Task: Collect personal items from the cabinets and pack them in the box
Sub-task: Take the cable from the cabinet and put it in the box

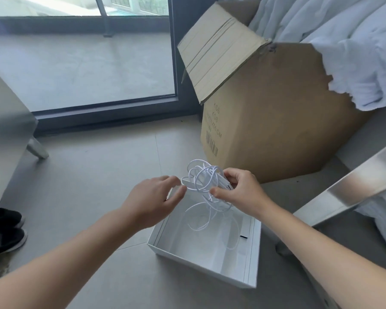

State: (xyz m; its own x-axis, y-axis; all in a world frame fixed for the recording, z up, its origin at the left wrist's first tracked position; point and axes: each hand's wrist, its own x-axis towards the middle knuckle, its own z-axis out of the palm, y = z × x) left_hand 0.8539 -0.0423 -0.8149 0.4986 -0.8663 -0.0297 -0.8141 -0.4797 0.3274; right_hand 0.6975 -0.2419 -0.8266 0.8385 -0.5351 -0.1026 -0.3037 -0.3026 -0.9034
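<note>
While you are holding the tangled white cable (204, 181) just above the open white box (252, 253), the move ahead is turning on one fact: the box is lying straight below the bundle, so I judge a plain lowering is all it needs. Your right hand (239, 192) is pinching the thick of the coil between thumb and fingers; your left hand (158, 197) is nipping a loop at its left edge, so the right is carrying more of it. Loose strands are already trailing down into the box. It is sitting on the grey tiled floor (94, 175), its long side running away from you, near the big cardboard carton (276, 121) and a glass door (80, 63).
</note>
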